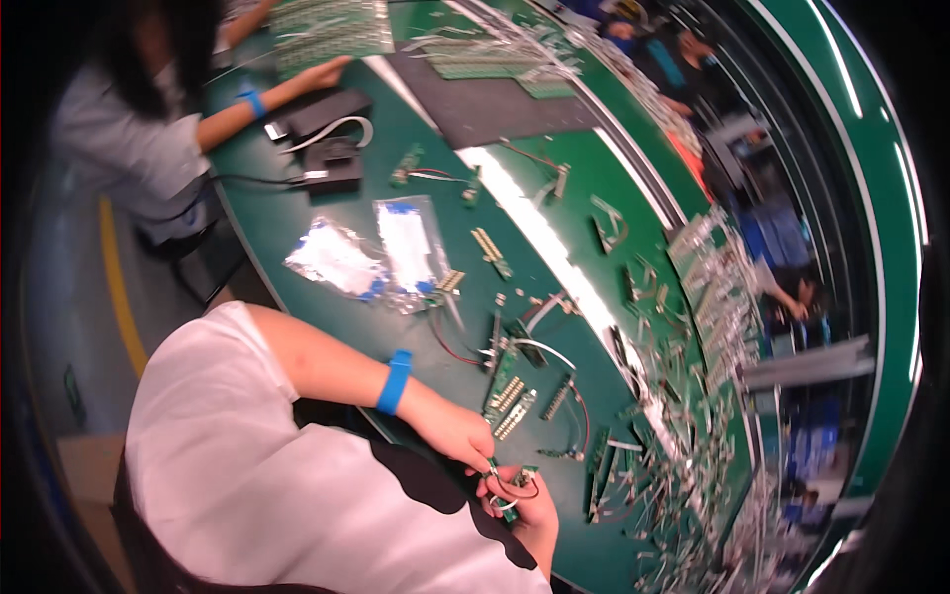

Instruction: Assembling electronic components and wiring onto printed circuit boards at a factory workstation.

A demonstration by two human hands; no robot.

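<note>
My left hand [453, 428], with a blue wristband [395, 382] on its wrist, reaches across to my right hand near the table's front edge. Its thumb and fingers pinch one end of a small green circuit board [522, 477] with thin wires looping from it. Around that same wired board curl the fingers of my right hand [536, 510], palm up. The fingers cover part of the board, so its exact shape is hidden. Just beyond my left hand lie strips of circuit board with rows of pale parts [510, 398].
Two clear plastic bags [408, 243] with white and blue contents lie left of centre. A black device [332, 163] with a cable stands farther back, near a co-worker's arm [237, 121]. Wired boards pile up [683, 495] at right, beside a bright light strip [539, 233].
</note>
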